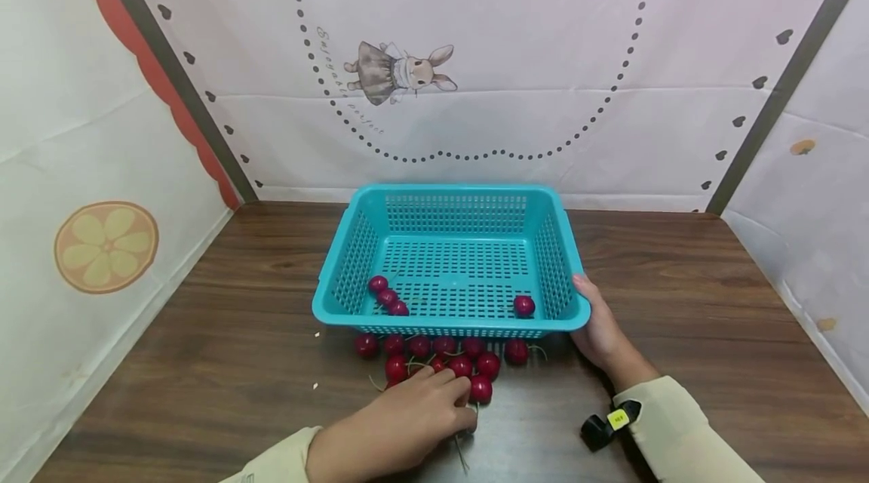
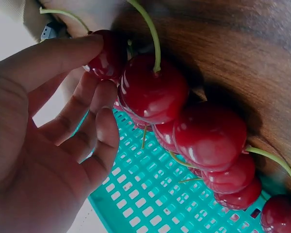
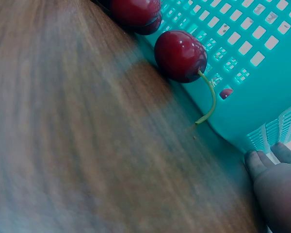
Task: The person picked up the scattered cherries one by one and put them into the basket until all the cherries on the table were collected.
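A turquoise plastic basket [image 1: 444, 322] with slotted walls stands on the table, three cherries [image 1: 388, 298] at its left inside and a single cherry [image 1: 523, 306] at its right. Along its front side lies a cluster of dark red cherries [image 1: 460, 367] with green stems. My left hand [image 1: 416, 416] is over the near side of this cluster. In the left wrist view its thumb presses on a stemmed cherry [image 2: 109, 56], pinched against the fingers, which are partly hidden behind it. My right hand [image 1: 600, 333] grips the basket's front right corner, thumb up at the rim.
One cherry [image 1: 516, 352] lies a little apart, near the basket's front right. Small white scraps [image 1: 315, 386] dot the wooden table [image 1: 204, 362] at the left. Behind the basket rises a printed cloth wall [image 1: 509, 113], with further cloth walls at both sides.
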A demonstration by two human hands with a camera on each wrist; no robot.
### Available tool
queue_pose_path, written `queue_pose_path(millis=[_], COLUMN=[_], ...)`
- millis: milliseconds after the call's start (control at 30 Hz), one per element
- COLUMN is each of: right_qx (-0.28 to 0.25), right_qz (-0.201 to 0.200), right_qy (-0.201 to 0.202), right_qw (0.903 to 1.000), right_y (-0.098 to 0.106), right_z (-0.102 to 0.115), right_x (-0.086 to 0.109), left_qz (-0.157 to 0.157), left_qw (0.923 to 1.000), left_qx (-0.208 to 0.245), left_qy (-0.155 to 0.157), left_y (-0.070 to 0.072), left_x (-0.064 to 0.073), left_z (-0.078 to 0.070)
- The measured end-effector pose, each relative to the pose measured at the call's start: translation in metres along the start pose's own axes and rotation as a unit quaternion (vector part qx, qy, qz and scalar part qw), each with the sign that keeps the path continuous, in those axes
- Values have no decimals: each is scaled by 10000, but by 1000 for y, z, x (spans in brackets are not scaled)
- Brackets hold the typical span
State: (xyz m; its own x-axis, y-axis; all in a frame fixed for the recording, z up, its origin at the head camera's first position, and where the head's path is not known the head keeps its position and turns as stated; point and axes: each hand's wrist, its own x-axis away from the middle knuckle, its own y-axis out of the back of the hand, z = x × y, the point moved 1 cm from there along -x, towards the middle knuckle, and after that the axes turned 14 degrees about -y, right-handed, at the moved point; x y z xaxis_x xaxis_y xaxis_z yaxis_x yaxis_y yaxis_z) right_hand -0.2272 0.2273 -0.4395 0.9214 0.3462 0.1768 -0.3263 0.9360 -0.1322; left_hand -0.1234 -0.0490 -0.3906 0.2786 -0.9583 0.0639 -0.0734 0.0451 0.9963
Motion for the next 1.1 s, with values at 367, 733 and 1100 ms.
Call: queue_pose_path(millis=[367,733,1100], right_qx=[36,60,125], right_qz=[-34,-96,-104], right_qy=[32,-51,-70], right_qw=[10000,9999,9998], right_y=[0,0,0], right_z=[-1,-2,-1], right_x=[-1,-1,-1], left_qz=[-171,-1287,-2680], left_qw=[9989,9862,9604], left_qx=[-378,648,745], left_qy=[-212,-815,-173], left_y=[-3,36,75], left_x=[-4,0,12], left_z=[0,-3,39])
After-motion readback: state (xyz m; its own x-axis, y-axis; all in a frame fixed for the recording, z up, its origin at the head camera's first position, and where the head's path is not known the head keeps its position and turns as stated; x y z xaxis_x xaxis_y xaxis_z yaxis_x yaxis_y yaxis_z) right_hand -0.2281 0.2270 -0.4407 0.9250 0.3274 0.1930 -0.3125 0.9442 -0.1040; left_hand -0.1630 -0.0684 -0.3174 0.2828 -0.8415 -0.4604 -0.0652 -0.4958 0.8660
